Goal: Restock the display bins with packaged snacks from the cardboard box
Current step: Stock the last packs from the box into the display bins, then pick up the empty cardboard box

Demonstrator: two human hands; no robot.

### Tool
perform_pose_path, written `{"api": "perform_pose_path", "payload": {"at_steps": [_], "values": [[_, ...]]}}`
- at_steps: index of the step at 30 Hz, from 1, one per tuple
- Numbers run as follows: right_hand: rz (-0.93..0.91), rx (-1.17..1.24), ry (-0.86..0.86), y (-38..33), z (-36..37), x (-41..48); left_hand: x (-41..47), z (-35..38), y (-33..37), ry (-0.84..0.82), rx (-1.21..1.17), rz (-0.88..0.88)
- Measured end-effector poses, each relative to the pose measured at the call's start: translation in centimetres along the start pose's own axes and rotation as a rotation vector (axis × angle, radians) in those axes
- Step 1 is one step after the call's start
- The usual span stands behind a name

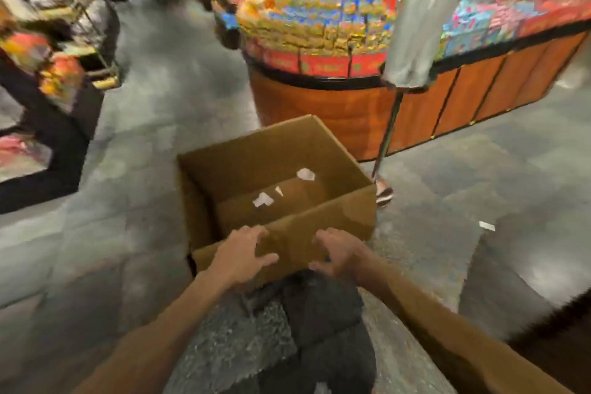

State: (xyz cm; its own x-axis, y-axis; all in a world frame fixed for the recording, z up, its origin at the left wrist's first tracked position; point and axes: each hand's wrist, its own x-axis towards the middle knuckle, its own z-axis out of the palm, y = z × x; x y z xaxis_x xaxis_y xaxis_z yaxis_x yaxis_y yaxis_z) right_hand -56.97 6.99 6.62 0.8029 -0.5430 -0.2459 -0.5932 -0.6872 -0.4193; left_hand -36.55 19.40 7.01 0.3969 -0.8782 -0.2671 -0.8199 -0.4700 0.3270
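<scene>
Both hands are on the near wall of the cardboard box (243, 163), which sits straight in front of me, over the grey floor (153, 80) and just short of the display bins (323, 109); my left hand (241, 257) lies flat on the cardboard with fingers spread and the thumb stretched out to the side, fingertips up near the top edge, while my right hand (335, 254) is just beside it with fingers curled against the same wall and the thumb hooked toward its lower edge, gripping it as far as the blur lets me judge. Whether the box rests on the floor or is lifted I cannot tell. It is open at the top and tilted a little, and on its brown bottom I see only a few white paper scraps (263, 200). The bins, rounded and wood-panelled, are heaped with packaged snacks (319, 22) in yellow, blue and red. A grey plastic bag (419, 29) hangs on a metal pole (388, 134) beside the bins, and a sandalled foot (383, 194) shows near the box's far right corner. Shelves (48, 57) of blurred goods run along my left, and another white scrap (486, 226) lies on the floor to the right
</scene>
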Motion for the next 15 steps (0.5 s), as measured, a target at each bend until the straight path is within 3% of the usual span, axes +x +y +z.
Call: {"api": "perform_pose_path", "payload": {"at_steps": [6, 11, 15], "values": [[-0.078, -0.122, -0.080, -3.7, 3.2, 13.0, 6.7, 2.2, -8.6, -0.190, -0.037, -0.084], [-0.115, -0.398, -0.263, -0.9, 6.9, 20.5, 10.8, 4.9, -13.2, -0.348, -0.006, -0.064], [-0.059, -0.449, -0.350, 0.6, 7.5, 23.6, 13.5, 5.8, -15.4, -0.409, 0.062, -0.041]]}}
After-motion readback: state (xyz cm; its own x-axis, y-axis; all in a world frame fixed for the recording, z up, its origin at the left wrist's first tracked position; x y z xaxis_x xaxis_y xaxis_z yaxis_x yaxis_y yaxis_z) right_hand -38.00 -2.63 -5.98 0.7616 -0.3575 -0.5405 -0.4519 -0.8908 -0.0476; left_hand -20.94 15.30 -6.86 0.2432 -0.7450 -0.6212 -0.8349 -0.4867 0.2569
